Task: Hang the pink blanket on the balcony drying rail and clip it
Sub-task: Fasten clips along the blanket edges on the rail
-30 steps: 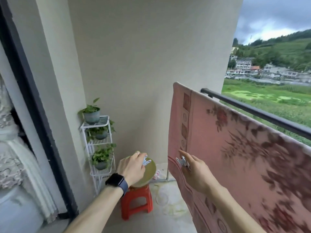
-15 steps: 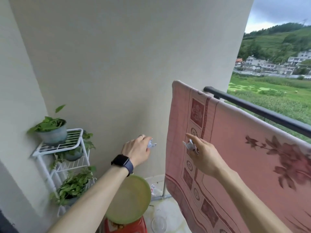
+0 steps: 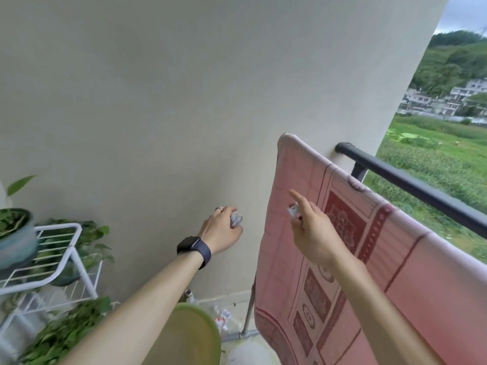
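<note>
Head view: the blanket (image 3: 395, 272) hangs draped, so both hands bring clips to fix its top edge; left hand (image 3: 221, 231) curls around a grey clip (image 3: 236, 220), right hand (image 3: 313, 233) pinches a white clip (image 3: 293, 210)

- Pink rectangular woven blanket (image 3: 421, 285): pale pink ground with a faint grid of lines. Dark red border bands, one dotted strip, a column of round medallions, and a dark red ornamented square panel near its top left corner.
- Black round metal balcony railing (image 3: 411, 185): uniform matt black, behind the blanket.
- Beige plaster wall (image 3: 184, 101): plain, left of the blanket.
- Pale blue-grey plastic clothes peg (image 3: 236, 219): just left of the blanket's edge.
- White plastic clothes peg (image 3: 293, 210): seen against the blanket's pink ground.
- Black square smartwatch (image 3: 188, 243): navy strap, left of the blanket.
- White wire plant shelf (image 3: 60, 248): far left of the blanket, carrying a grey-blue round pot (image 3: 15, 243) and green leaves.
- Yellow-green round plastic lid (image 3: 195, 335): below and left of the blanket.
</note>
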A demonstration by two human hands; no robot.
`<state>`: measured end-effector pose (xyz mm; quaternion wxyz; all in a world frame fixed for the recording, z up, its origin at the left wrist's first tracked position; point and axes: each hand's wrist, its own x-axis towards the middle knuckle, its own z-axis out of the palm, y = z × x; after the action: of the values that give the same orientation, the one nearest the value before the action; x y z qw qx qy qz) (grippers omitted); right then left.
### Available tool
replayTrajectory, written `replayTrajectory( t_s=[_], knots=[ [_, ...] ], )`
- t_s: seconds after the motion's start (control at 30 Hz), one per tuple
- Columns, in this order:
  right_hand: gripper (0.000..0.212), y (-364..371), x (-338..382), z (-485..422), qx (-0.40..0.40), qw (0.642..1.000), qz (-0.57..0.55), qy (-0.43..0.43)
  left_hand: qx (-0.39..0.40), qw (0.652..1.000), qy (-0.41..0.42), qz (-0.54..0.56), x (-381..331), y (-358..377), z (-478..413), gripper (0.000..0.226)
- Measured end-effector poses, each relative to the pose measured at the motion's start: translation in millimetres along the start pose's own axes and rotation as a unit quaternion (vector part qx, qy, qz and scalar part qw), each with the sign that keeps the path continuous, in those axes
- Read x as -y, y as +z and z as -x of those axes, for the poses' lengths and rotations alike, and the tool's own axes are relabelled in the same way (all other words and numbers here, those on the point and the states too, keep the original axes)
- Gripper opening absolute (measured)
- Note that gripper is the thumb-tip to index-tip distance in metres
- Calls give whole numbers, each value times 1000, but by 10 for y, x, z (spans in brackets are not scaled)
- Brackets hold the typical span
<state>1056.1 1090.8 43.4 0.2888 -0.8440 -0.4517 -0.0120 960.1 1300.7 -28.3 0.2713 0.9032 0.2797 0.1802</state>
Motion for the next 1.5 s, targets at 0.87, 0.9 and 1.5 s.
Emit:
replayTrajectory(
  t_s=[0.87, 0.9, 1.5],
  knots=[
    [28, -310, -313, -3214, -107, 949, 217, 204, 400, 738, 29, 543, -378, 635, -3306, 28],
    [28, -295, -317, -3255, -110, 949, 219, 200, 388, 740, 33, 548, -379, 646, -3336, 29],
    [41, -300, -424, -3359, -124, 953, 14, 275, 254, 686, 66, 678, -606, 665, -3343, 28]
  ],
)
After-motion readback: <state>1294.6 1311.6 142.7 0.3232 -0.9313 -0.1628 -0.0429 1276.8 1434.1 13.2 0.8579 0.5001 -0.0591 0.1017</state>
